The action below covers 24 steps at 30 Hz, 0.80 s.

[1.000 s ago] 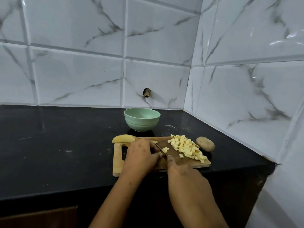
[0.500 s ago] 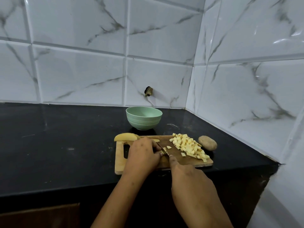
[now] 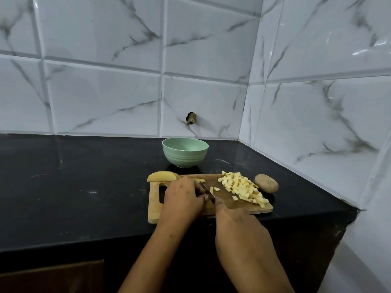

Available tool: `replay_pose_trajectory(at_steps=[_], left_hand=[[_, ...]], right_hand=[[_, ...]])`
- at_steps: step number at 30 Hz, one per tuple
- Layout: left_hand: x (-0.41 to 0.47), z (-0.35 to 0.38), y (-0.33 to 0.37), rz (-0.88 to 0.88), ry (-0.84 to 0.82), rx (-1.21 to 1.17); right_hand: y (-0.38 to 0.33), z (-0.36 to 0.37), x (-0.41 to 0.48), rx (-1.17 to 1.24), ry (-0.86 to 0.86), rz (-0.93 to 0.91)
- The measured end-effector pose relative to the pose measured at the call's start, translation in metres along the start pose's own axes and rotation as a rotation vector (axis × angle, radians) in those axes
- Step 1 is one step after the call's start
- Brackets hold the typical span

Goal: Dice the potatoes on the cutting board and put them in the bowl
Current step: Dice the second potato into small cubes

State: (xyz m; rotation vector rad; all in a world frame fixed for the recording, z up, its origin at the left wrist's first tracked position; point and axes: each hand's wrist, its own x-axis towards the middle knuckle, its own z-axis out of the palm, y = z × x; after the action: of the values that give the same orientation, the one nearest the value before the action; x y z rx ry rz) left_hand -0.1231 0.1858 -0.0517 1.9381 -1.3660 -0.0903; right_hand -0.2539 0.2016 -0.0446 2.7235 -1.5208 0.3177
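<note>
Potato dice (image 3: 243, 189), small and pale yellow, heaped on the right half of the rectangular wooden cutting board (image 3: 153, 208), with a few loose cubes just beside the dark-bladed kitchen knife (image 3: 208, 192). Right hand (image 3: 239, 227) with grip closed round the knife's hidden handle, forefinger laid along the blade's back. Left hand (image 3: 183, 197) on the board just left of the blade, fingers curled down. Pale potato strip (image 3: 200, 180) shows past the knuckles; cannot tell whether that grip holds it. Halved yellow potato (image 3: 161, 176) at the board's far left corner. Whole brown unpeeled potato (image 3: 266, 183) on the black desk (image 3: 74, 187), just right of the board. Light green ribbed bowl (image 3: 185, 157) stands upright behind the board, before white marble-veined wall tiles (image 3: 105, 92).
</note>
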Motion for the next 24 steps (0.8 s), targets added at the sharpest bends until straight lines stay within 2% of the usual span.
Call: replay_pose_trajectory(at_steps=[11, 17, 24], left_hand=[[-0.003, 0.0, 0.0, -0.018, 0.031, -0.017], [-0.003, 0.001, -0.002, -0.011, 0.048, -0.019], [0.0, 0.003, -0.004, -0.006, 0.039, -0.039]], right_hand=[[0.001, -0.002, 0.002, 0.004, 0.025, 0.002], [0.004, -0.01, -0.008, -0.031, -0.112, 0.039], [0.005, -0.013, -0.014, -0.011, -0.118, 0.0]])
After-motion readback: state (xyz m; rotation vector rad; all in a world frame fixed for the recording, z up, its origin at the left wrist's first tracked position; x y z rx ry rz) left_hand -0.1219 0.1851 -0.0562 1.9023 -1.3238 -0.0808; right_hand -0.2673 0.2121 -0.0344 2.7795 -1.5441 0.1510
